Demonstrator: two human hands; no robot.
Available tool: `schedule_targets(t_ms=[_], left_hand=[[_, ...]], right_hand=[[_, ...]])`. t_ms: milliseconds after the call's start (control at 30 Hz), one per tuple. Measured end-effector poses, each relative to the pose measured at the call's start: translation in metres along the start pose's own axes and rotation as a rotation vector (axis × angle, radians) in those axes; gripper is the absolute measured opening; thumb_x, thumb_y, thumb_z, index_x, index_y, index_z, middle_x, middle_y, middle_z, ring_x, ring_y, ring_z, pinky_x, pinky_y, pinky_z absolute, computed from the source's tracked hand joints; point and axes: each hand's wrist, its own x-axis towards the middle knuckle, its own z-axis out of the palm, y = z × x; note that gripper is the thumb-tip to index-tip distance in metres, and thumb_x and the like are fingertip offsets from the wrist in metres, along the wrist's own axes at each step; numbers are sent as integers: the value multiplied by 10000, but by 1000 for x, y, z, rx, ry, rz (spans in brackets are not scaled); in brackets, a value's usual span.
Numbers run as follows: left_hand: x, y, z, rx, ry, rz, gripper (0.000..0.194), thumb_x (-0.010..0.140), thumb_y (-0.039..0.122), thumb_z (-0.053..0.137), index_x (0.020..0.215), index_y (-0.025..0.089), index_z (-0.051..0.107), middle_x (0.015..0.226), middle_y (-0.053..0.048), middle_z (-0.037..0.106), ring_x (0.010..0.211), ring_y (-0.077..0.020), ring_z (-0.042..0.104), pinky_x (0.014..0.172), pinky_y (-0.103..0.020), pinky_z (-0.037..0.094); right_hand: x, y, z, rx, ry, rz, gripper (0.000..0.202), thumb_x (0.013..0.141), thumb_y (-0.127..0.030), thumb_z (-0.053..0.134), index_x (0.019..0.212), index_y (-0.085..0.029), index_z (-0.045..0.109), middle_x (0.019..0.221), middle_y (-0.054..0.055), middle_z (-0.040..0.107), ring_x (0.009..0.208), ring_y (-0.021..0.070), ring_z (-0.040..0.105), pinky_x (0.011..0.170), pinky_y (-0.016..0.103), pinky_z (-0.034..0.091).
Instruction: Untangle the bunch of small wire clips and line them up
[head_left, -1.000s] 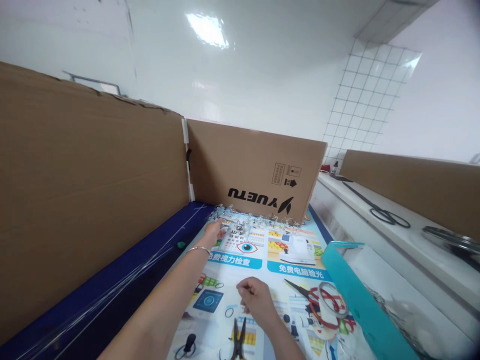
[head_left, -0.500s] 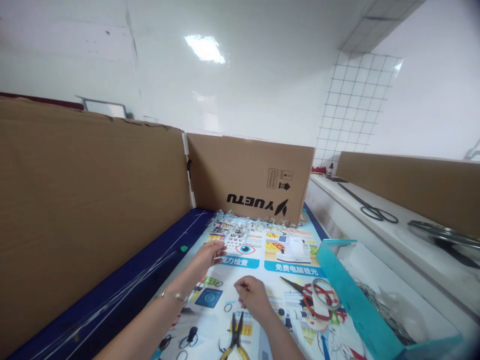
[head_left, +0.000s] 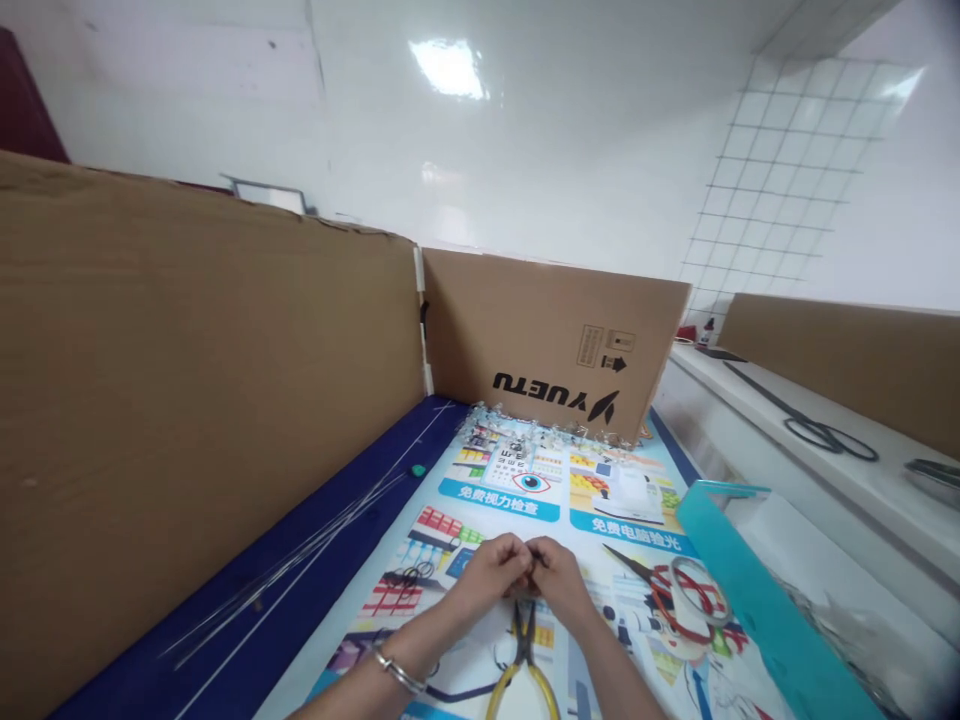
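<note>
In the head view my left hand and my right hand meet over the printed poster sheet. Both have thumb and fingers pinched together, their tips touching or nearly so. Whatever lies between them is too small and hidden to make out. Just below the fingertips lies a pair of pliers with yellow handles, its jaws pointing toward my hands. Several thin dark rings rest on the sheet to the left of my left hand. Scissors with red handles lie to the right, with a clear roll on them.
Long thin wires and a small green piece lie on the blue cloth at left. Small clear pieces line the foot of the cardboard wall. A teal box stands at right, beside a white counter holding black scissors.
My left hand has come back from the far side of the sheet and joined my right hand above the pliers. The view has swung left, so the scene sits further right.
</note>
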Motion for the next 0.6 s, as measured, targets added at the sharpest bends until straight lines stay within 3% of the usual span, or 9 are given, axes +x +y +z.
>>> schedule_targets(t_ms=[267,600], left_hand=[[-3,-7,1,135,109,111,104,733,255,557,694,160,573,677,4,576,668,-130,524,622,-227,404],[-1,-18,-1,245,90,184,122,782,255,499,731,166,565,659,-1,569,636,-136,524,605,-243,385]], right_hand=[[1,-2,0,-18,-36,-62,262,657,-135,411,792,-192,628,784,20,627,751,174,560,672,265,412],[-1,-6,2,-51,0,-33,253,646,-130,436,769,-209,643,769,16,625,751,181,562,673,266,411]])
